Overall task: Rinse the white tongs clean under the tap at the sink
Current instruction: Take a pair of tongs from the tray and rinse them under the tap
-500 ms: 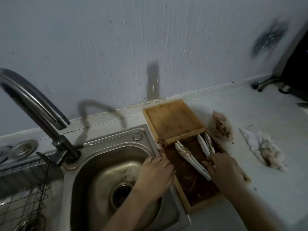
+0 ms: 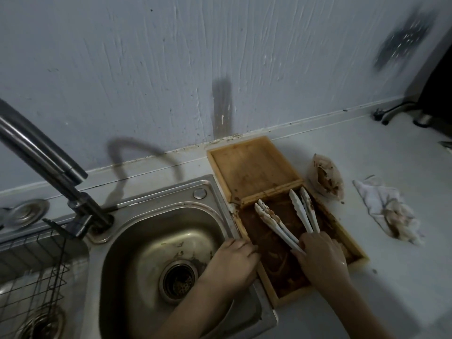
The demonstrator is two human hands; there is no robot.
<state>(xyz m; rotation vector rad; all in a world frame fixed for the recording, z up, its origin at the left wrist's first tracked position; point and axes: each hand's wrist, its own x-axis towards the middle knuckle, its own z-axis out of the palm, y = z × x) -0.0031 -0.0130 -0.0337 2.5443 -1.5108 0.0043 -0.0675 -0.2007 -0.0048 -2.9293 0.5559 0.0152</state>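
Note:
Two pairs of white tongs lie in a dirty wooden tray right of the sink. The left pair of tongs is smeared brown; the right pair of tongs looks cleaner. My right hand covers the handle ends of both pairs, fingers closed around them. My left hand rests on the sink's right rim against the tray's left edge, fingers curled, holding nothing visible. The steel sink is dry. The tap arches at the left, with no water running.
A brown-stained wrapper and a crumpled soiled white cloth lie on the white counter right of the tray. A wire dish rack fills the left basin. Dark appliance and a cable sit at the far right corner.
The view and both hands have barely shifted. My right hand sits slightly further over the tong handles; the tongs stay in the tray.

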